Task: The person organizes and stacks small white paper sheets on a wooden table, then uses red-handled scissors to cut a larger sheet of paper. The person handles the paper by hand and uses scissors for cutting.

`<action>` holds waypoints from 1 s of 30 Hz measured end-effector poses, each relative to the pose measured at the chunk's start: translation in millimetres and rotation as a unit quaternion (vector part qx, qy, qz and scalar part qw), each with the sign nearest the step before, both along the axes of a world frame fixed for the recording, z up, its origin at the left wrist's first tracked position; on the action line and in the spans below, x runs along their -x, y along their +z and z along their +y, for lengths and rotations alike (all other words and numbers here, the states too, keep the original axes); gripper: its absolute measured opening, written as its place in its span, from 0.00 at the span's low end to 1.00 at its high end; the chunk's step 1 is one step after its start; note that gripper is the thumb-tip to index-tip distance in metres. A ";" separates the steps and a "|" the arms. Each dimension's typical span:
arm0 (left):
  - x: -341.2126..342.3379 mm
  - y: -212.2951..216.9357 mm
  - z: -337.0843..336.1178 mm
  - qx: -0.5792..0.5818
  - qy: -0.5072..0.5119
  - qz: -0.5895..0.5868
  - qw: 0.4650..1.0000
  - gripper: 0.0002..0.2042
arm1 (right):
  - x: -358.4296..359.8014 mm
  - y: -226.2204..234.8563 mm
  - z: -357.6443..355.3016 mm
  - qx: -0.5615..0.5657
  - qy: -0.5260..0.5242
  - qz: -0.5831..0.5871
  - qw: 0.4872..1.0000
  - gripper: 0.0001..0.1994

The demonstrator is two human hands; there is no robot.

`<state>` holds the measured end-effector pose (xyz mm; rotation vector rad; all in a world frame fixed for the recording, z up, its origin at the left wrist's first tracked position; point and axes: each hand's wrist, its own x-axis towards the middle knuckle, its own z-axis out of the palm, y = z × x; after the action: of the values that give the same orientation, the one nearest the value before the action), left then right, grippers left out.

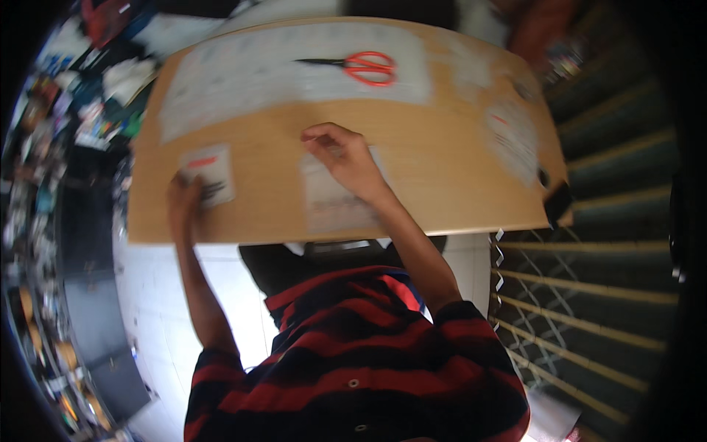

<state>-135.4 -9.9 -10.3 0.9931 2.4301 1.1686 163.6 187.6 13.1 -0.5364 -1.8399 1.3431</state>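
I see a wooden table (412,140) with both of the person's forearms coming in from the lower edge of the head view. The left hand (184,199) rests near the table's near left corner, its fingers laid flat on the lower edge of a small white card (210,173) that carries a red mark; the fingers press down on the card rather than pinch it, though motion blur hides how far they are spread. The right hand (346,158) lies near the middle of the table, toward its near edge, fingers curled and knuckles raised, fingertips pressed on the top edge of a pale paper sheet (331,199) that reaches back almost to the near edge. I cannot tell whether this hand pinches the sheet or only holds it down. The card and the sheet lie well apart. Along the far edge lies a large white printed sheet (243,74), and a pair of scissors (357,66) with red handles rests on it, blades pointing left and closed. A round pale paper piece (512,136) lies near the right edge, and a small dark object (558,200) sits at the near right corner. No container is in view on the table.
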 end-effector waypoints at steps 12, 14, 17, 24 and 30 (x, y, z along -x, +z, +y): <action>-5.2 -13.1 8.9 -0.049 0.141 0.232 0.961 0.25 | -257.6 -18.8 158.9 -0.279 -0.511 -0.547 0.601 0.33; -21.3 -5.0 6.8 -0.057 0.137 0.230 0.962 0.23 | -270.2 -33.3 166.3 -0.214 -0.496 -0.531 0.653 0.35; -57.8 14.4 2.7 -0.083 0.117 0.237 0.961 0.19 | -260.6 -20.4 161.7 -0.152 -0.466 -0.528 0.694 0.32; -135.4 30.2 15.4 -0.187 0.061 0.170 0.966 0.11 | -261.9 -28.3 156.1 -0.229 -0.484 -0.435 0.724 0.11; -201.7 33.5 23.8 -0.226 -0.097 -0.048 0.968 0.08 | -206.9 -7.6 85.9 -0.419 -0.432 -0.192 0.775 0.16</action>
<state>66.3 13.9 23.1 1.2298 1.9757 1.6941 370.5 273.5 5.5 -1.0106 -1.8700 -0.2502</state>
